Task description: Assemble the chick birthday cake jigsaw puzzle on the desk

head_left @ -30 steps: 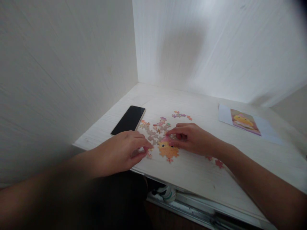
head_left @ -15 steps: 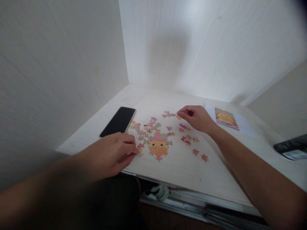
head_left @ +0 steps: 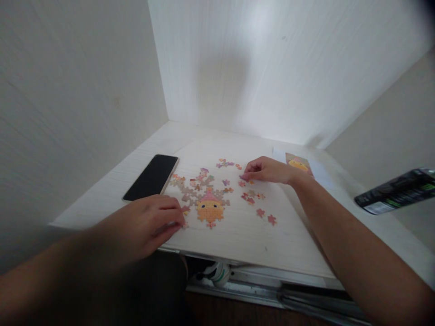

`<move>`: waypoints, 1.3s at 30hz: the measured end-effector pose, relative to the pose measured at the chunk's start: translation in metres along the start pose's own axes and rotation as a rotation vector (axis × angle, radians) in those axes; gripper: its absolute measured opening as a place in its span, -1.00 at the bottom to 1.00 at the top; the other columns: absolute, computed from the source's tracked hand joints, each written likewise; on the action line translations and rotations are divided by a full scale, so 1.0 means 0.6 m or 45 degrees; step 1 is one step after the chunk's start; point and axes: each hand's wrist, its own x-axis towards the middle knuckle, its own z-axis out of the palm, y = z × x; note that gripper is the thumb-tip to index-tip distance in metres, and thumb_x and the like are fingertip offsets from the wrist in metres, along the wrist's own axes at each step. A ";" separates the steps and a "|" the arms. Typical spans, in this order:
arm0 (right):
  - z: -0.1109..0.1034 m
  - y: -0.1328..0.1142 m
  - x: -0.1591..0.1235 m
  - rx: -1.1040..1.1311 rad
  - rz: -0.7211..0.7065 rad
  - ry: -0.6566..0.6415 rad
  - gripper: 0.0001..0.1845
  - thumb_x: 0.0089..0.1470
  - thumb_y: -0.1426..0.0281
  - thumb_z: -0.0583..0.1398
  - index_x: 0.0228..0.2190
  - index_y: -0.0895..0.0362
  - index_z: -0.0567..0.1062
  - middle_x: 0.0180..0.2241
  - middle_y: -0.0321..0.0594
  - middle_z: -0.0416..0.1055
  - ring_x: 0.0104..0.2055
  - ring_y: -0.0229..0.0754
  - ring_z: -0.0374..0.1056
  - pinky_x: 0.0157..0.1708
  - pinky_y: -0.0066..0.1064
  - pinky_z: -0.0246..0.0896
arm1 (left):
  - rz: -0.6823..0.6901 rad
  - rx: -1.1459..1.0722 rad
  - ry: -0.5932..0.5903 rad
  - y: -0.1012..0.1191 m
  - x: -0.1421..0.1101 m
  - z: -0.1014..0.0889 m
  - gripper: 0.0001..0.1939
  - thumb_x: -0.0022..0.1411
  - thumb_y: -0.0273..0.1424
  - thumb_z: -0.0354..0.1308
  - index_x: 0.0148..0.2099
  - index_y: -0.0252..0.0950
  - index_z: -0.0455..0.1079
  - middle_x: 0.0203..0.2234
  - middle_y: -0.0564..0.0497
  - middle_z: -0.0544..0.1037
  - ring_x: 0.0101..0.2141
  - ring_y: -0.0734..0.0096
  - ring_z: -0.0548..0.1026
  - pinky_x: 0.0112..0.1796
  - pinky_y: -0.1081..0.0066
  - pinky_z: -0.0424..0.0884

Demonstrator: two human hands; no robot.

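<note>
A partly joined jigsaw puzzle lies on the white table, showing a yellow face with two eyes and a pink hat. My left hand rests left of it, fingers curled and pressed together beside a red puzzle piece; anything between its fingertips is hidden. Further right, my right hand pinches a purple puzzle piece low over several loose pieces. Reddish pieces lie nearer to me, and another small group lies behind the puzzle.
A black phone lies at the left. Behind my right wrist is a picture card with the yellow figure, on white paper. A black can lies at the right. White walls enclose the table; its front edge runs below my hands.
My right hand has come nearer to me, from the back pieces to the purple one. The view has turned right, so everything sits further left. My left hand stays by the same pieces.
</note>
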 end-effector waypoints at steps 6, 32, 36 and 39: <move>-0.017 0.004 -0.011 -0.005 -0.004 -0.187 -0.65 0.05 0.10 0.23 -0.41 0.14 0.57 -0.48 -0.29 0.45 -0.43 -0.24 0.26 -0.41 -0.40 0.11 | -0.038 0.016 -0.042 0.006 0.001 -0.004 -0.74 0.40 -0.37 -0.07 -0.17 -0.22 0.46 -0.23 -0.02 0.51 -0.23 0.38 0.48 -0.21 0.43 0.40; -0.005 0.014 0.005 -0.197 0.015 0.238 -0.71 0.09 0.19 0.19 -0.40 0.16 0.54 -0.48 -0.22 0.45 -0.45 -0.22 0.28 -0.46 -0.38 0.14 | -0.028 0.012 -0.034 0.019 0.001 -0.007 -0.80 0.37 -0.46 -0.05 -0.22 -0.23 0.40 -0.25 0.02 0.49 -0.24 0.42 0.43 -0.25 0.45 0.29; 0.023 0.008 0.019 -0.226 -0.047 0.406 -0.72 0.12 0.22 0.19 -0.27 0.15 0.58 -0.29 -0.12 0.52 -0.35 -0.18 0.39 -0.33 -0.35 0.26 | -0.061 0.014 -0.060 0.017 -0.002 -0.006 -0.79 0.39 -0.42 -0.07 -0.18 -0.22 0.40 -0.25 0.02 0.47 -0.20 0.38 0.43 -0.20 0.40 0.29; 0.040 -0.001 0.023 -0.235 -0.124 0.454 -0.75 0.11 0.29 0.19 -0.22 0.13 0.58 -0.27 -0.13 0.52 -0.38 -0.22 0.40 -0.35 -0.37 0.29 | -0.081 0.002 -0.117 0.018 -0.003 -0.006 -0.79 0.39 -0.41 -0.08 -0.18 -0.22 0.40 -0.24 0.02 0.47 -0.20 0.38 0.42 -0.20 0.38 0.29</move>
